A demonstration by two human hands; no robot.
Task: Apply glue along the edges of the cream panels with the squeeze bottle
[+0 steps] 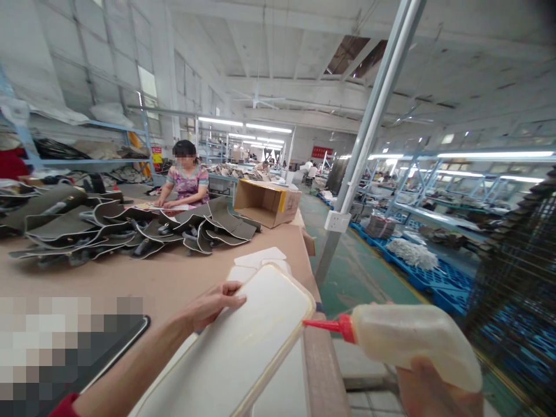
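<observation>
My left hand grips the upper left edge of a white panel with rounded corners, thumb on top. A yellowish line of glue runs along the panel's rim. In my right hand is a translucent squeeze bottle of pale liquid, tipped on its side. Its red nozzle points left, the tip at the panel's right edge near the upper corner. More white panels lie beneath and behind the held one, at the edge of the brown table.
Dark grey-green pieces with pale edges are heaped along the left of the table. An open cardboard box sits at its far end. Another person works across the table. A metal post with a socket rises at the right, beside blue pallets.
</observation>
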